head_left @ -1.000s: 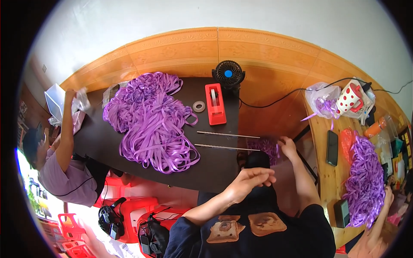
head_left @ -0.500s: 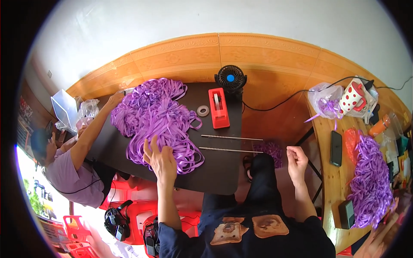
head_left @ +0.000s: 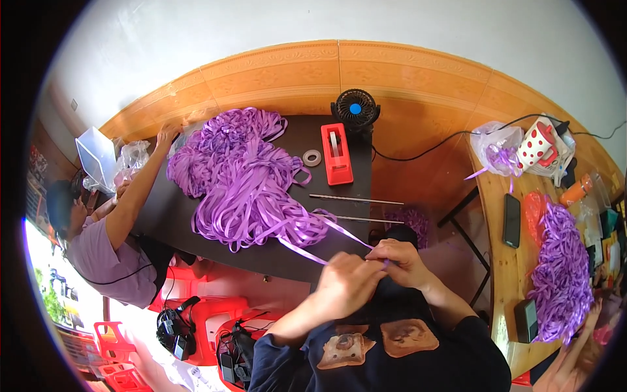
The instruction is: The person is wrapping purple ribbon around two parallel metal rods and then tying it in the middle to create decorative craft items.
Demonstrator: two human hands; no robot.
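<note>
Our left hand [head_left: 349, 282] and right hand [head_left: 400, 260] meet at the near edge of the black table [head_left: 297, 245], fingertips touching. Both sets of fingers are curled and pinching purple ribbon strands [head_left: 307, 251]. The exact grip between the pads is hidden by the knuckles.

The strands run from our fingers up and left to the big purple ribbon pile [head_left: 245, 179], which lies well beyond the fingertips on the table. One strand [head_left: 349, 232] comes in from above toward the right-hand fingers.

Just past our fingers lie two thin metal rods [head_left: 356, 208], one behind the other. Farther out: a red tape dispenser [head_left: 336, 153], a tape roll [head_left: 311, 157] beside it on the left, and a small black fan [head_left: 354, 109] at the far edge.

Far left of our hands, another person's hand [head_left: 166, 134] touches the pile's far end.

To the right of our fingers, well apart, is a wooden table [head_left: 499, 261] with a second ribbon heap [head_left: 562, 268] and a dark phone [head_left: 511, 220].
</note>
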